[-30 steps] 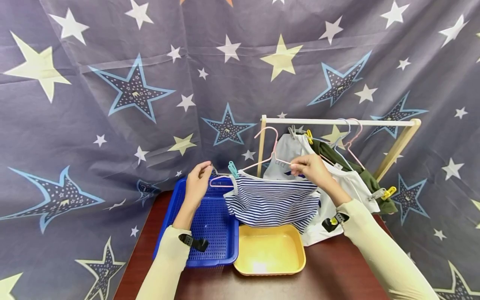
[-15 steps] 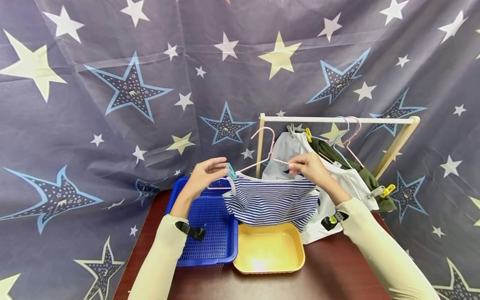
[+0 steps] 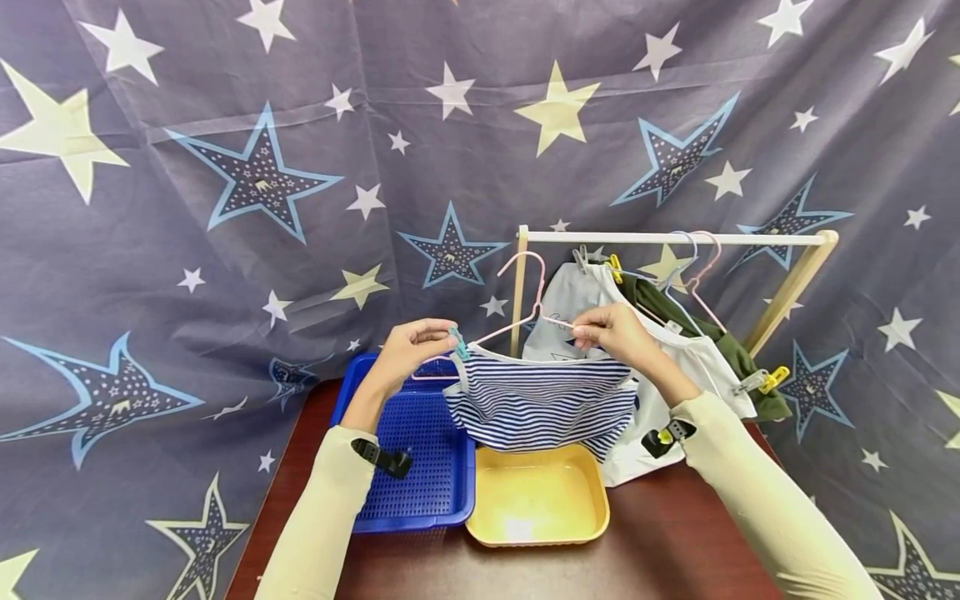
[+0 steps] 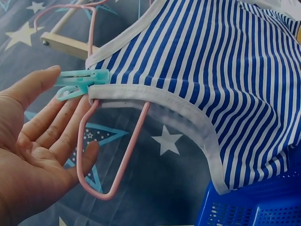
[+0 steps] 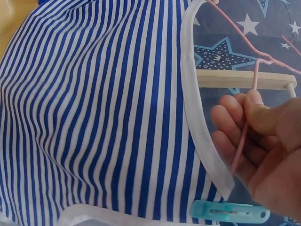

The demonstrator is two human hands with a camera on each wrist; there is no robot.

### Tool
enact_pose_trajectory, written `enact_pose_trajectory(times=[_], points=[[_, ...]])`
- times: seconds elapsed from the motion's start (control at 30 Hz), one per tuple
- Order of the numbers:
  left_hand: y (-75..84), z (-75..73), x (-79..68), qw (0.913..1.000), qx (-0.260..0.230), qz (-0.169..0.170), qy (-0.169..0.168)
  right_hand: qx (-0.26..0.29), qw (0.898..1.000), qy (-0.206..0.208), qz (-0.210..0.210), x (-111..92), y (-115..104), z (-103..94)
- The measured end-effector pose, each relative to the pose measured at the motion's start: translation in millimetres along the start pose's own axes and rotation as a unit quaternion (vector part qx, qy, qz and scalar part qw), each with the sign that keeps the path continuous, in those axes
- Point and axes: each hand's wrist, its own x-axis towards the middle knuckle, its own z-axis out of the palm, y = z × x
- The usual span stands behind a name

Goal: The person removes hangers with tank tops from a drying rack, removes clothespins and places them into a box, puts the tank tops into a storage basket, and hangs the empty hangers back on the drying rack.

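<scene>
Now striped garment (image 3: pixel 542 402): blue-white, white-trimmed, sagging on pink hanger (image 3: pixel 517 321); teal clip (image 4: pixel 81 79) at left hand (image 3: pixel 408 350) open fingers; right hand (image 3: pixel 611 331) fingers pinch hanger wire.

Striped cloth garment (image 3: pixel 542 407) – smooth pink hanger (image 4: pixel 123 162), glossy plastic peg (image 4: pixel 81 81)

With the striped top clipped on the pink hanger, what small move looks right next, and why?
Probably lift the pink hanger toward the rail to hook it on. The striped top looks pegged at both ends, one teal clip at the left hand, another by the right hand, which pinches the hanger wire.
</scene>
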Motion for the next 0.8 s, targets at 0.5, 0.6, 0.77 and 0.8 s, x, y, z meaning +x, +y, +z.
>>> enact_pose_trajectory(times=[0.5,0.6,0.77,0.8], points=[[10.4,5.9,-0.4,0.9999,0.011,0.01,0.003,-0.08,0.995,-0.06,0.028,10,-16,-13.5],[11.7,5.6,-1.3,0.9998,0.018,0.009,0.002,-0.1,0.993,-0.057,0.03,11,-18,-13.3],[9.2,9.8,-3.1,0.9999,0.009,0.004,-0.008,-0.105,0.993,-0.052,0.033,6,-14,-12.4],[8.4,11.1,-3.5,0.9999,0.009,0.004,-0.012,-0.103,0.993,-0.053,0.034,5,-13,-12.3]])
